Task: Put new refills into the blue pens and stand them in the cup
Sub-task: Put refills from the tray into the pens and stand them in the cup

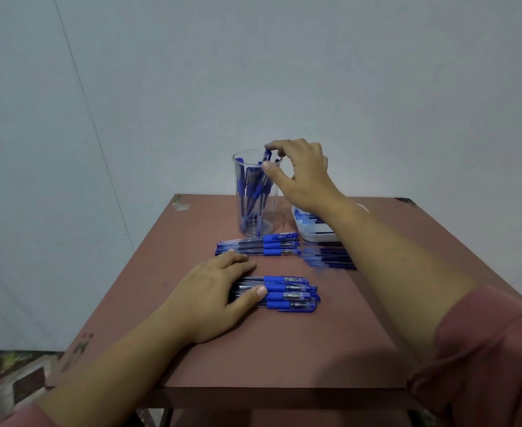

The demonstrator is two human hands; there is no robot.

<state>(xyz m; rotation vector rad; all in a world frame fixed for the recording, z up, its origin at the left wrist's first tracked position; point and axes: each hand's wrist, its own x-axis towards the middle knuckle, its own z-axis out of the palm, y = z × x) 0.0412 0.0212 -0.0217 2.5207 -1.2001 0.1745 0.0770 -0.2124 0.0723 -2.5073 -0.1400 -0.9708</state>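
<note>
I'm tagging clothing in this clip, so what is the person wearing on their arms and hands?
The left hand and right hand are bare, with no gloves or watch showing. The right sleeve and left sleeve are plain dusky reddish-pink cloth that ends near the elbows, leaving everything below uncovered.

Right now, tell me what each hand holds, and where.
Right hand pinches a pen by its top end in the cup. Left hand rests on near pens, gripping none.

The right sleeve is dull pinkish-red cloth, creased, ending near the elbow. The left sleeve, same colour, shows as a sliver. The left hand and right hand are bare
</note>
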